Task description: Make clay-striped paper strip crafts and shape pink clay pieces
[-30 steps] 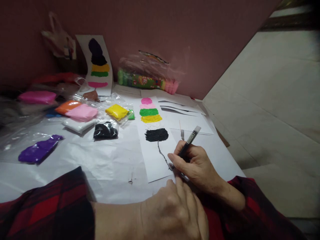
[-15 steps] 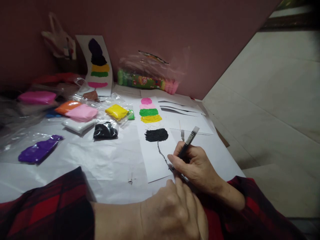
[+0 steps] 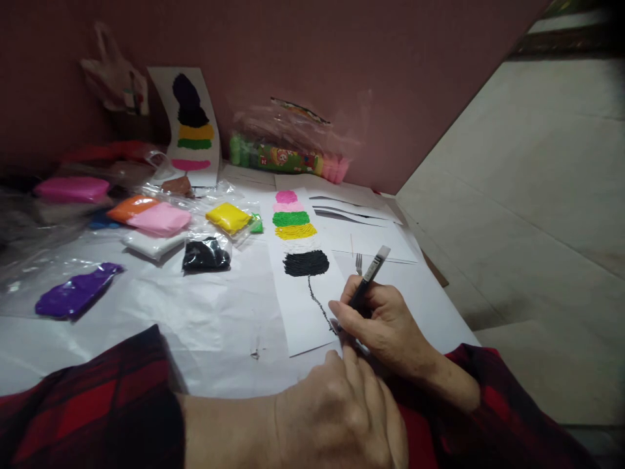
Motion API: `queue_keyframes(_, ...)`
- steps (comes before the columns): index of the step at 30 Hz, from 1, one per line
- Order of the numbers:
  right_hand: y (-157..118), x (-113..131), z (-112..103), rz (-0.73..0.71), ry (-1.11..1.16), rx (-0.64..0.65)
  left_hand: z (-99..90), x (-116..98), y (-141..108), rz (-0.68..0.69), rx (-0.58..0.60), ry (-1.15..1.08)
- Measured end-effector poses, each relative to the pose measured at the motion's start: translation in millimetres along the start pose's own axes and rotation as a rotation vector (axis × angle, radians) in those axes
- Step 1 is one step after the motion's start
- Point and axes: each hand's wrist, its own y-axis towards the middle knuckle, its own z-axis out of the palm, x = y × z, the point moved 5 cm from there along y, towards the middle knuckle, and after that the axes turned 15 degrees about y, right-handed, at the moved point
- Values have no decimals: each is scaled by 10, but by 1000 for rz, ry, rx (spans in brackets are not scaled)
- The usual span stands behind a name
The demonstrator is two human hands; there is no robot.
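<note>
My right hand (image 3: 385,319) pinches a black pen-like tool (image 3: 366,281) with a white label and a pale end. Its lower tip is hidden by my fingers, at the bottom of a thin, bumpy black line (image 3: 318,301) on a white paper strip (image 3: 303,329). Above that line, the strip carries textured bands of black (image 3: 306,263), white, yellow, green and pinks. My left hand (image 3: 336,407) rests just below the strip's lower right corner, close under my right hand. Its fingers are bent and together, and what lies under them is hidden. A fork (image 3: 359,262) shows its tines behind my right hand.
Bagged clay lies left, including purple (image 3: 78,292), black (image 3: 206,254), yellow (image 3: 228,218) and pink (image 3: 163,220). A similar banded sheet (image 3: 161,88) leans on the wall. A colourful pack (image 3: 288,158) stands behind, with loose white papers (image 3: 375,238) on the right.
My right hand and the tool have shifted very slightly, with the tip a little lower at the end of the black line. My left hand stays practically in place.
</note>
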Motion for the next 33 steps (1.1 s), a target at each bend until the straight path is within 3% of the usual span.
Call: queue_keyframes(33, -3, 6, -6, -2, -30, 8, -30, 0, 0, -14, -12, 2)
